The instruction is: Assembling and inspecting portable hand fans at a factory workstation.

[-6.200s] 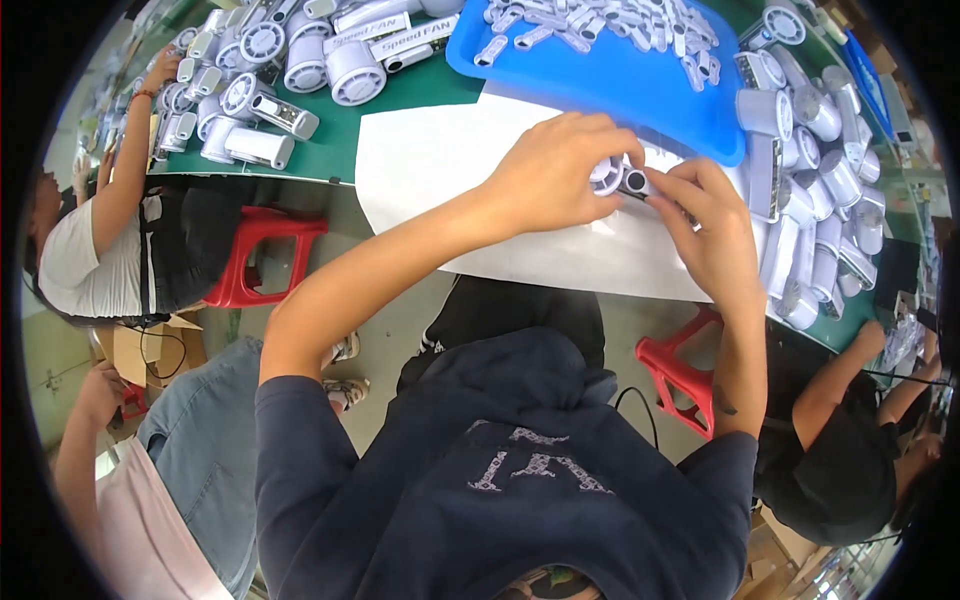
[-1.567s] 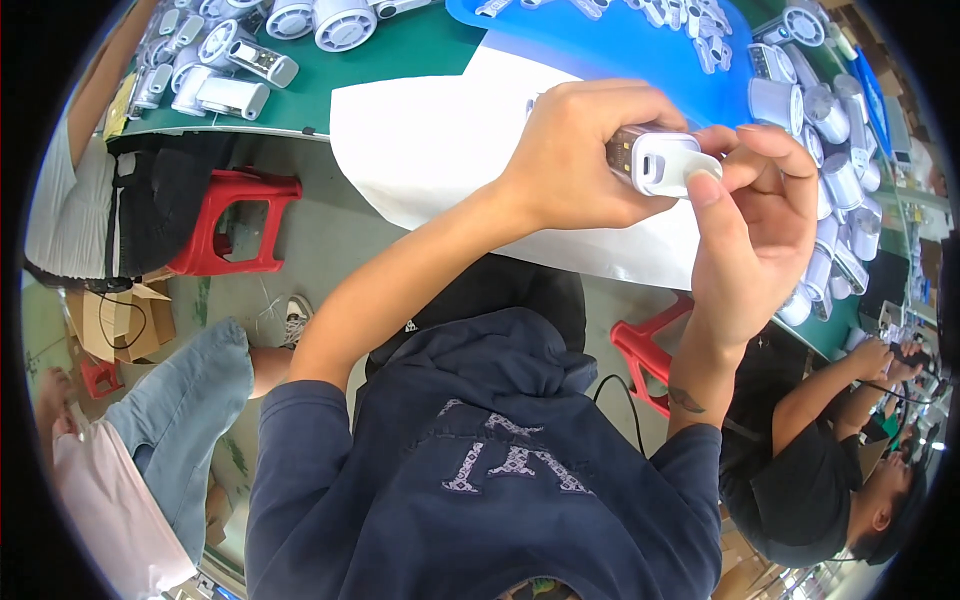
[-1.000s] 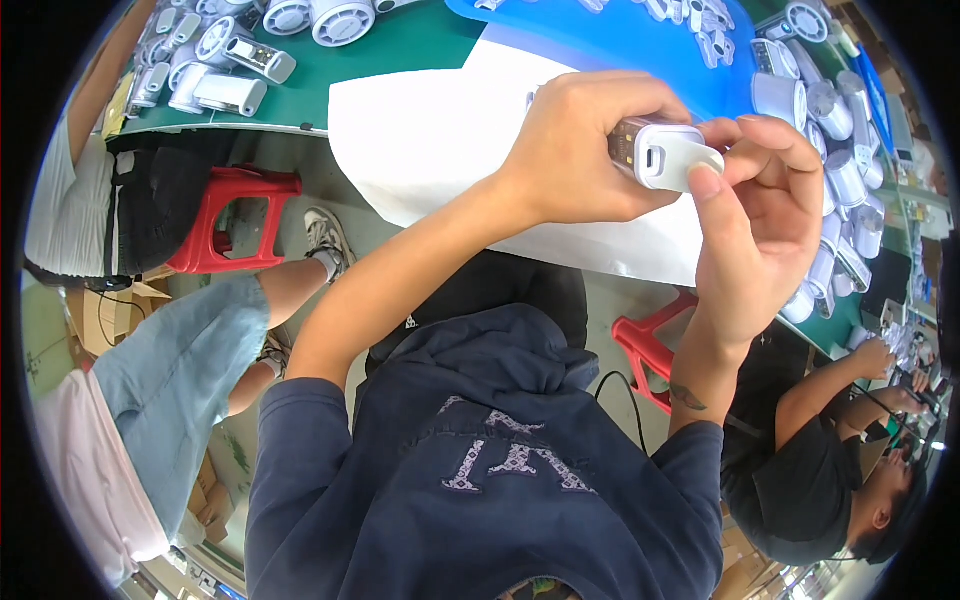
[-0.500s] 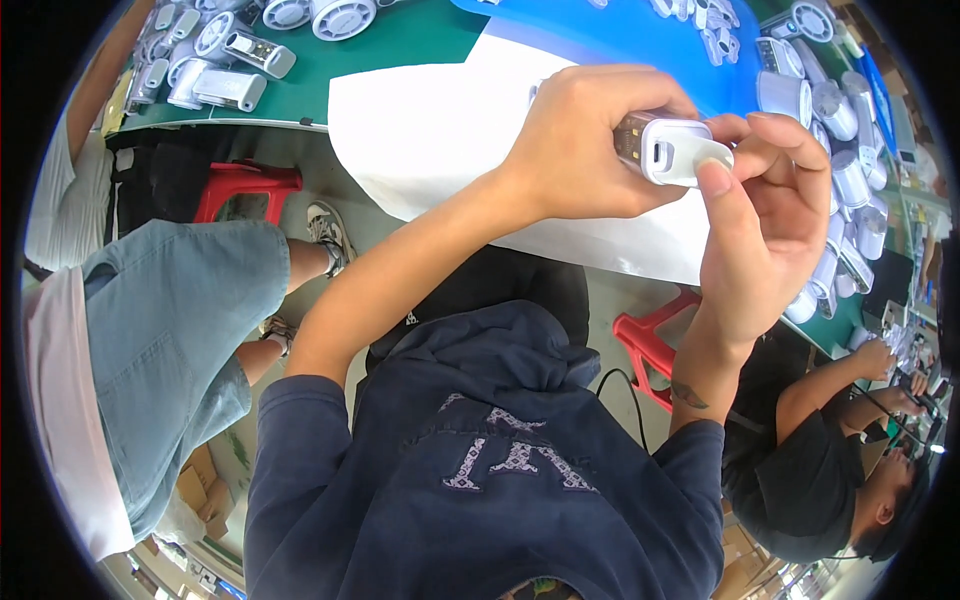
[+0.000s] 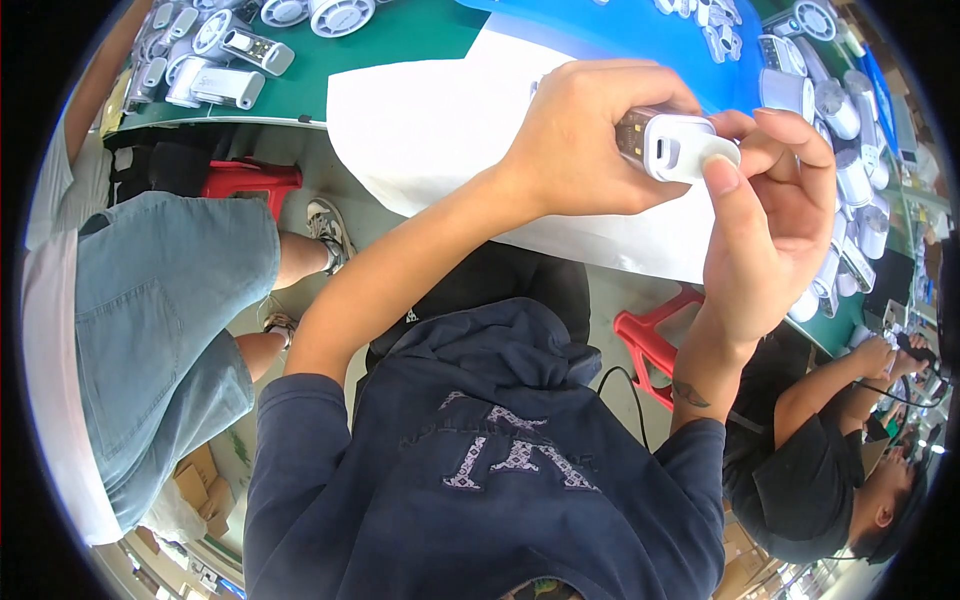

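Passer-by in blue-grey shorts [image 5: 180, 330], nine o'clock: moved up since the frame a second ago, now covering part of a red stool [image 5: 250, 180]. Head view: one white handle-shaped device [image 5: 665, 124], two o'clock, slotted end facing the camera. Left hand [image 5: 590, 140]: clamped round its body. Right hand [image 5: 775, 215], four o'clock from the left: thumb and fingers pinching the pale flap [image 5: 700, 150] at that end. Green desk [image 5: 420, 50]: white sheet [image 5: 420, 135], eleven o'clock; blue tray [image 5: 640, 42], one o'clock; white handheld fans [image 5: 228, 88], ten and two.

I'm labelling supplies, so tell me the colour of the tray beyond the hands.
Bright blue: the tray shows best in the head view, beyond the left hand.
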The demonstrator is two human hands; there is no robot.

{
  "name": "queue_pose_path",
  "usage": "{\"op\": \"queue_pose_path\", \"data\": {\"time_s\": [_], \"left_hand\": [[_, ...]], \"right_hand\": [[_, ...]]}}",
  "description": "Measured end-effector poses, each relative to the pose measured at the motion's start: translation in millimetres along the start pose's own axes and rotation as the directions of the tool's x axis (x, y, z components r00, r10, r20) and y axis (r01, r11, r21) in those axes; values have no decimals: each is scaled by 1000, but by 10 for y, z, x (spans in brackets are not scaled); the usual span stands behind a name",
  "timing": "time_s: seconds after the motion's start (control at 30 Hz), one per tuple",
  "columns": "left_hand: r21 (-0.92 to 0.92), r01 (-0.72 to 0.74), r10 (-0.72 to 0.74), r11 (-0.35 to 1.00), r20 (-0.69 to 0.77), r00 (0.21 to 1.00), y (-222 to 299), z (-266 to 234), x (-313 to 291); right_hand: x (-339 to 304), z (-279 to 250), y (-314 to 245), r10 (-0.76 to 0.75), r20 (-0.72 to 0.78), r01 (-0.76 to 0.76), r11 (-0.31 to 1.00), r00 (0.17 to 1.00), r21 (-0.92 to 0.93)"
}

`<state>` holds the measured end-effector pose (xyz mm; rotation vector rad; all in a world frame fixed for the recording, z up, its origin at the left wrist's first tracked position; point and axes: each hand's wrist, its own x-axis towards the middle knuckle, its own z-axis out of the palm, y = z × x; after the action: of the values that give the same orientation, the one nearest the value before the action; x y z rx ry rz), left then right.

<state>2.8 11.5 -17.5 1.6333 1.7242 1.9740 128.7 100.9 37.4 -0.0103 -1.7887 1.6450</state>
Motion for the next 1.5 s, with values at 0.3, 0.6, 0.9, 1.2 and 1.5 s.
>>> {"op": "queue_pose_path", "data": {"time_s": [0.3, 0.6, 0.9, 1.2, 1.5], "left_hand": [[6, 4, -4, 1000, -2, 1000, -4, -4, -9], [4, 0, 0, 1000, 0, 1000, -7, -6, 0], [11, 0, 0, 1000, 4, 1000, -12, -22, 4], [21, -12, 12, 1000, 4, 1000, -8, -20, -3], [-1, -15, 15, 1000, 1, 1000, -50, -34, -13]], "right_hand": [[-4, 15, 10, -18, 1, 18, 999, 1000, -40], [5, 15, 16, -19, -5, 19, 999, 1000, -28], [5, 34, 36, -47, -8, 46, 997, 999, -60], [-5, 35, 40, -75, -16, 72, 990, 997, -124], [31, 121, -54, -58, -51, 44, 970, 997, -239]]}}
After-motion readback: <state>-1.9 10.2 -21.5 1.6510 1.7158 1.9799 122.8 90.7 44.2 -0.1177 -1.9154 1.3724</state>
